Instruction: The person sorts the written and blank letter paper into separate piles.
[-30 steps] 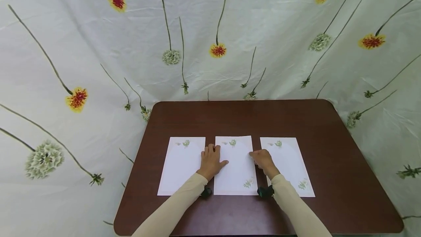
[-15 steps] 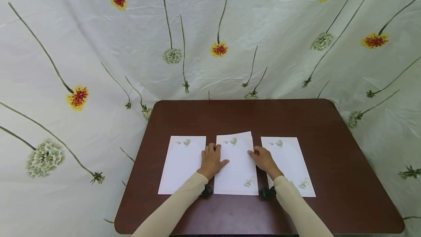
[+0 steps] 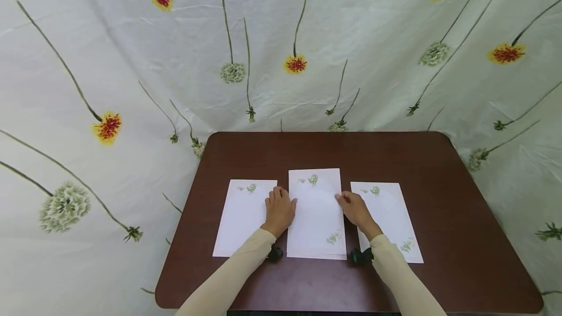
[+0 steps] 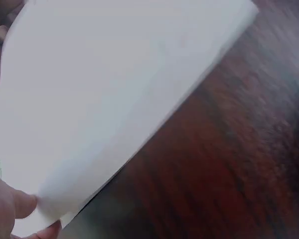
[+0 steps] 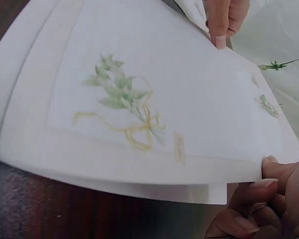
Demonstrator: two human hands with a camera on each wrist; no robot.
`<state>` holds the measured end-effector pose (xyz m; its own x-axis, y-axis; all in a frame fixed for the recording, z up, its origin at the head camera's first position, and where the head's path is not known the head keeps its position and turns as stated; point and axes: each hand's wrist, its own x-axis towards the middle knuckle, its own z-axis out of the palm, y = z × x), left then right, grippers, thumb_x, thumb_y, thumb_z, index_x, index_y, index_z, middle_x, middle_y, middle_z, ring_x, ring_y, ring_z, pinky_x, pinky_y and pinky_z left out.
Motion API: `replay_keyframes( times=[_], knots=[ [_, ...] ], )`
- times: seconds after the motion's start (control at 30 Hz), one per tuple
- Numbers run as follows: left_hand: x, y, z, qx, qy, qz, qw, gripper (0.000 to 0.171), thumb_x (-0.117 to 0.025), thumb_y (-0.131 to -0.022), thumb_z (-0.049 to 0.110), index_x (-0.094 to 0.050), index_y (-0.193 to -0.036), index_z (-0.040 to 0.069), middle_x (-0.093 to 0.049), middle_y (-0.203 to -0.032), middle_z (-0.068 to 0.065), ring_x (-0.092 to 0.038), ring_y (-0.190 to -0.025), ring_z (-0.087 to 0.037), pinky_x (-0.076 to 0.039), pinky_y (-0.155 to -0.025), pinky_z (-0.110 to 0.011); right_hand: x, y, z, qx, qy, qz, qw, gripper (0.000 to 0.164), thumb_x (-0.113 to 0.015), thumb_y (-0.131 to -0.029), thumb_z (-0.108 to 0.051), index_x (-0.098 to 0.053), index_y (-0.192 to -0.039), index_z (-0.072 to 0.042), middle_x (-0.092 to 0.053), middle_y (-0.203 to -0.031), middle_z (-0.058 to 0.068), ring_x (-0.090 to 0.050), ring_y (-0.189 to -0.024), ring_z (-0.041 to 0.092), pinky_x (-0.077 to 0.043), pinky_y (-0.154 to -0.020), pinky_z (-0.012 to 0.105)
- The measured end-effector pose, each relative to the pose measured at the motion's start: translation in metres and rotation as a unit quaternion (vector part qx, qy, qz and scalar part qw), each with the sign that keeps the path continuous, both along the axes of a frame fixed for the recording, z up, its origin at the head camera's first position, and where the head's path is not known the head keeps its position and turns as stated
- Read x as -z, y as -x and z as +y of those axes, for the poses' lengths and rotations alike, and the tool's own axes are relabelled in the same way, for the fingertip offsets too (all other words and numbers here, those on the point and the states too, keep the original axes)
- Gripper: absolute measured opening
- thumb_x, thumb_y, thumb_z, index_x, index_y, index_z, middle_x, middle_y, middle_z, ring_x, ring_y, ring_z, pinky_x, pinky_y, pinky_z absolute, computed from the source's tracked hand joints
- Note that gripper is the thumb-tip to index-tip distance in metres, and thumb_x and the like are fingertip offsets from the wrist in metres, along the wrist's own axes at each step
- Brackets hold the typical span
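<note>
My left hand [image 3: 279,211] pinches the left edge of the top sheet of paper [image 3: 315,216] in the middle of the table. Its thumb and a finger [image 4: 23,205] meet at that edge in the left wrist view. The right edge is held between thumb and fingers of my right hand [image 3: 354,209]. Green leafy sprigs are printed on the white sheet, and the right wrist view shows a larger sprig [image 5: 120,87] with a yellow ribbon. Another sheet lies beneath, its edge [image 5: 217,195] showing under the bowed top sheet.
Similar printed papers lie flat on either side: a left paper [image 3: 243,218] partly under my left forearm and a right paper [image 3: 391,216] beside my right hand. The dark brown table [image 3: 456,257] has rounded corners. A flowered white cloth [image 3: 184,38] hangs behind it.
The top middle sheet has come up at its far right corner and slid away from me, uncovering a strip at its near edge. My left hand has gone from lying spread to pinching the edge.
</note>
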<state>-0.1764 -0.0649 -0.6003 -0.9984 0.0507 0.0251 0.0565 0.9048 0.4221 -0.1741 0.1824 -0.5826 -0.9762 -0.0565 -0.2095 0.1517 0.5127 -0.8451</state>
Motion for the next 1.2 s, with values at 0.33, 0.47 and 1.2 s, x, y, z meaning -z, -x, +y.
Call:
replay_keyframes(
  times=[0.33,0.47,1.2],
  knots=[
    [-0.02,0.003,-0.042,-0.008,-0.037,0.012,0.9992,0.018,-0.056,-0.108,0.017,-0.058,-0.101,0.001,-0.067,-0.089,-0.016,-0.069,-0.088,-0.037,-0.042,-0.078,-0.048,-0.01,0.01,-0.04,0.027,0.02,-0.027,0.999,0.034,-0.062,-0.108,-0.033,-0.071,-0.103,-0.001,-0.062,-0.078,0.003,-0.053,-0.07,0.016,-0.04,-0.062,0.03],
    [-0.025,0.002,-0.067,-0.041,-0.057,0.007,0.9975,0.017,-0.059,-0.107,0.018,-0.059,-0.103,0.002,-0.073,-0.089,-0.016,-0.073,-0.089,-0.036,-0.041,-0.08,-0.048,-0.009,0.015,-0.063,0.004,0.012,-0.035,0.999,0.027,-0.064,-0.106,-0.028,-0.068,-0.096,-0.002,-0.063,-0.071,0.003,-0.051,-0.067,0.017,-0.036,-0.06,0.03],
    [-0.005,-0.013,-0.179,-0.151,0.005,-0.012,0.9884,0.022,-0.067,-0.105,0.023,-0.062,-0.095,0.003,-0.071,-0.083,-0.014,-0.067,-0.078,-0.031,-0.037,-0.079,-0.045,0.013,0.015,-0.186,-0.121,-0.089,0.035,0.988,0.028,-0.065,-0.105,-0.022,-0.058,-0.081,-0.008,-0.053,-0.069,0.001,-0.048,-0.062,0.016,-0.038,-0.057,0.028]
  ],
)
